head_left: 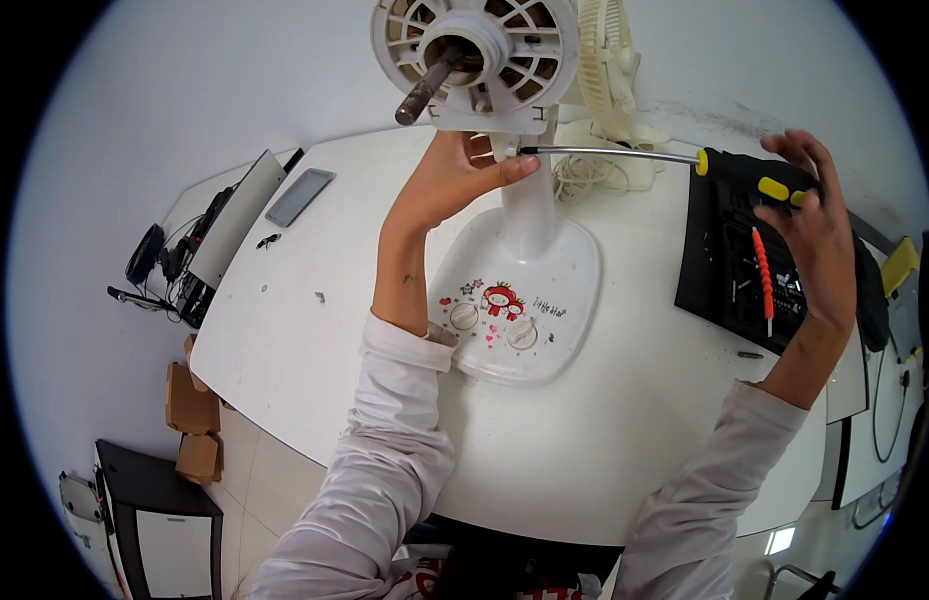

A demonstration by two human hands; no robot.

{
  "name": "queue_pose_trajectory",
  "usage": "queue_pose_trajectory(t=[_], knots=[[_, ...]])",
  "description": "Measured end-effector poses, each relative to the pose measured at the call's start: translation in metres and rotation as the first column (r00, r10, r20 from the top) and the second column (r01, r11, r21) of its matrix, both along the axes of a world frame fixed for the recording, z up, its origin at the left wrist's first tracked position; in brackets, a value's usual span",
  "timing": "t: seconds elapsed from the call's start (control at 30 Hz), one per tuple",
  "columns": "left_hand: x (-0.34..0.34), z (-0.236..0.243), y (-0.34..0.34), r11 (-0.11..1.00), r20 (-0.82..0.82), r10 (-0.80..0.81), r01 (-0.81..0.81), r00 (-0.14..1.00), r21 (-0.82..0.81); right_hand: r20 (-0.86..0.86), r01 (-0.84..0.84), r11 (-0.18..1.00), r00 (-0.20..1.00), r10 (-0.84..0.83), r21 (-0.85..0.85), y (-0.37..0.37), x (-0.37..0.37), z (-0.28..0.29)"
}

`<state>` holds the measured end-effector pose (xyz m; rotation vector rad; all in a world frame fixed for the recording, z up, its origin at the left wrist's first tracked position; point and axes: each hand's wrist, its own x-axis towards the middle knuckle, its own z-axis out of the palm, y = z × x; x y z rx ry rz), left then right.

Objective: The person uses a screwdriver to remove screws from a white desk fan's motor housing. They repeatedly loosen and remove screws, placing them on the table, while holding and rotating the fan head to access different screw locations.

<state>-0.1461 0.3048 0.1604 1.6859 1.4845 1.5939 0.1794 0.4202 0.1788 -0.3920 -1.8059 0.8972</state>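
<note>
A white table fan without its front grille or blades stands on the table, its round motor housing and bare metal shaft pointing toward me. My left hand is wrapped round the neck just below the housing, thumb in front; some fingers are hidden behind it. From the right, a screwdriver with a black and yellow handle lies level, its tip at the neck beside my left thumb. My right hand holds the handle's end between its bent fingers. Two round knobs sit on the fan's printed base.
Behind the fan stands a cream fan with a coiled cable. A black tool case lies at right, an orange-shafted tool on it. A grey phone-like slab lies far left. Cardboard boxes are on the floor.
</note>
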Motion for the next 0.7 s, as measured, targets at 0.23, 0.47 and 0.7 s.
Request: queue_pose_trajectory(t=[0.23, 0.47, 0.7], knots=[[0.003, 0.004, -0.001, 0.999, -0.014, -0.026, 0.026, 1.000, -0.024, -0.336, 0.032, 0.981, 0.937, -0.095, -0.189, 0.006, -0.028, 0.000], [0.002, 0.004, 0.000, 0.999, -0.003, -0.031, 0.030, 1.000, -0.040, -0.295, -0.083, 0.947, 0.955, -0.013, -0.311, -0.004, -0.029, 0.006], [0.001, 0.003, -0.002, 0.999, -0.013, -0.016, 0.015, 1.000, -0.035, 0.124, 0.354, 0.927, 0.933, -0.339, -0.127, -0.008, -0.013, 0.010]])
